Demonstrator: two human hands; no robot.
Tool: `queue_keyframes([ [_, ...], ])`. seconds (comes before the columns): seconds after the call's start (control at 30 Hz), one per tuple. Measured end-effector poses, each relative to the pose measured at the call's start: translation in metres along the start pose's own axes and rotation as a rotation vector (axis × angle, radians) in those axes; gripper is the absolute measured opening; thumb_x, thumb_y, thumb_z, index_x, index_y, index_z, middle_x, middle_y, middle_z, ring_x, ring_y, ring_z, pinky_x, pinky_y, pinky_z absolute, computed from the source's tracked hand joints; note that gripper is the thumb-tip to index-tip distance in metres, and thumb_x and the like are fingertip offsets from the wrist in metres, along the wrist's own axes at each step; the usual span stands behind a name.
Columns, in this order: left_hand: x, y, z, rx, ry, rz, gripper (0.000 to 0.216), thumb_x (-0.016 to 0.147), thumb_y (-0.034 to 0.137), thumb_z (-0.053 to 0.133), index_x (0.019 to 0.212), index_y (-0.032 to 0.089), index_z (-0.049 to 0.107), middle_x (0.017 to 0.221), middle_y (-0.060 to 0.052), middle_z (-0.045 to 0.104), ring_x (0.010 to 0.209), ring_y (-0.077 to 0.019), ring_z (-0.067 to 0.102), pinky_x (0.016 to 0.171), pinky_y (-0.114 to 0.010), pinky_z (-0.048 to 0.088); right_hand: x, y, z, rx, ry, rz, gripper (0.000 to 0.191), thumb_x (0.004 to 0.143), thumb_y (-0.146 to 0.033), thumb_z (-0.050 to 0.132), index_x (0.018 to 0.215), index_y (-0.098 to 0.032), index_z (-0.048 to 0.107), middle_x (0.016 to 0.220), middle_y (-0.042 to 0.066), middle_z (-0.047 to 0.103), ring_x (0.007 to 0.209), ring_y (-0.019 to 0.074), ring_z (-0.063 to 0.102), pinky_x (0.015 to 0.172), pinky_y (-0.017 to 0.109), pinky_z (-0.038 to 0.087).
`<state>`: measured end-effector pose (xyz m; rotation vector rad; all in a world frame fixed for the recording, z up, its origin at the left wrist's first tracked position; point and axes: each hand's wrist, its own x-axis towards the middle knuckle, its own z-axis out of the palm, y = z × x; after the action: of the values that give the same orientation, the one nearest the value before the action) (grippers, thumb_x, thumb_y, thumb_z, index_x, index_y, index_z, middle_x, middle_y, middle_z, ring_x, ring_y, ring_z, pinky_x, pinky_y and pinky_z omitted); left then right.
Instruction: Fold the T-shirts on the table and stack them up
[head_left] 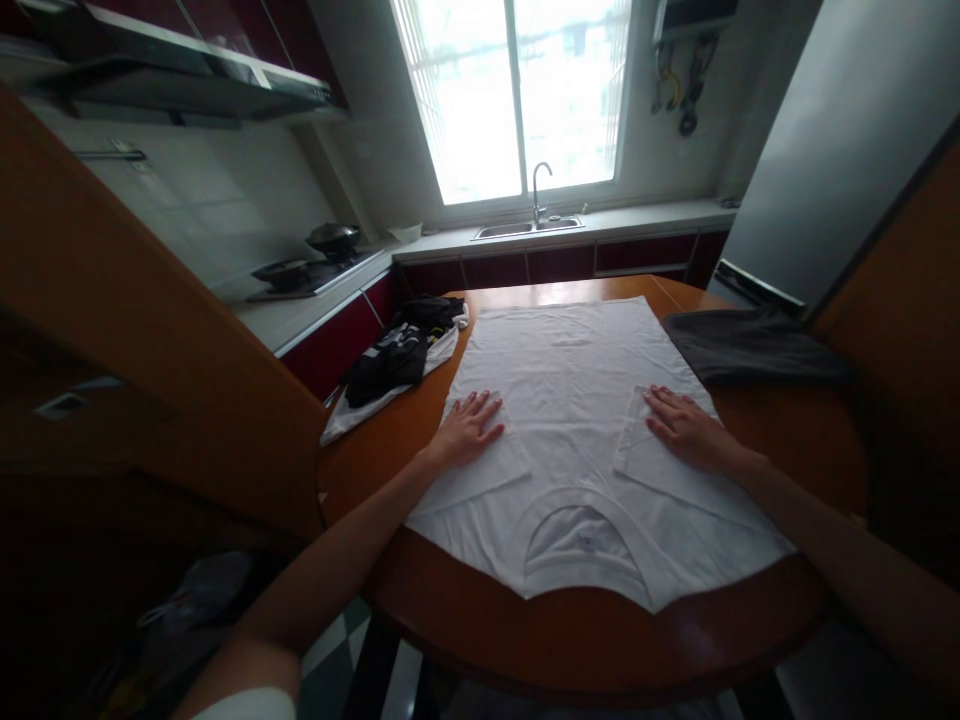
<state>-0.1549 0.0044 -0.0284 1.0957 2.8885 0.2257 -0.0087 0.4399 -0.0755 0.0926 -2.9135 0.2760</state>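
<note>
A white T-shirt (566,400) lies spread on the round wooden table (525,645), its neckline toward me and its hem at the far side. Both sleeves are folded inward over the body of the shirt. My left hand (466,432) rests flat on the left sleeve, fingers stretched out. On the right sleeve lies my right hand (686,428), also flat with its fingers extended. Neither hand grips the cloth.
Dark and white clothes (401,355) are piled at the table's left edge. A dark grey folded cloth (750,345) lies on the right. Beyond the table are a counter with a sink (529,228), a stove with a pan (332,238), and a fridge (832,150).
</note>
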Motion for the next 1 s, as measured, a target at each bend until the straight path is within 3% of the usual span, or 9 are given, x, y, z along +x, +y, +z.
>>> queue_keyframes([
  [0.37, -0.002, 0.002, 0.001, 0.001, 0.028, -0.006, 0.064, 0.102, 0.058, 0.034, 0.157, 0.024, 0.038, 0.167, -0.01, 0.025, 0.155, -0.0299, 0.018, 0.124, -0.054, 0.016, 0.001, 0.003, 0.003, 0.003, 0.023, -0.011, 0.061, 0.102, -0.047, 0.03, 0.15, -0.013, 0.048, 0.157, 0.018, 0.042, 0.148, 0.0302, 0.036, 0.119, 0.051, 0.032],
  [0.77, -0.01, 0.005, 0.005, -0.014, 0.051, -0.007, 0.065, 0.102, 0.06, 0.035, 0.156, 0.025, 0.038, 0.167, -0.01, 0.026, 0.155, -0.03, 0.019, 0.124, -0.053, 0.017, 0.002, 0.033, 0.034, 0.016, 0.026, -0.039, 0.07, 0.097, -0.053, 0.026, 0.149, -0.011, 0.048, 0.156, 0.019, 0.043, 0.148, 0.0296, 0.035, 0.122, 0.048, 0.03],
  [1.0, -0.01, 0.006, 0.005, -0.016, 0.067, 0.004, 0.062, 0.103, 0.058, 0.036, 0.155, 0.025, 0.04, 0.166, -0.009, 0.029, 0.154, -0.0298, 0.022, 0.124, -0.053, 0.019, 0.002, 0.03, 0.028, 0.003, 0.021, -0.048, 0.07, 0.099, -0.052, 0.025, 0.148, -0.007, 0.049, 0.156, 0.021, 0.043, 0.148, 0.0302, 0.035, 0.122, 0.047, 0.028],
])
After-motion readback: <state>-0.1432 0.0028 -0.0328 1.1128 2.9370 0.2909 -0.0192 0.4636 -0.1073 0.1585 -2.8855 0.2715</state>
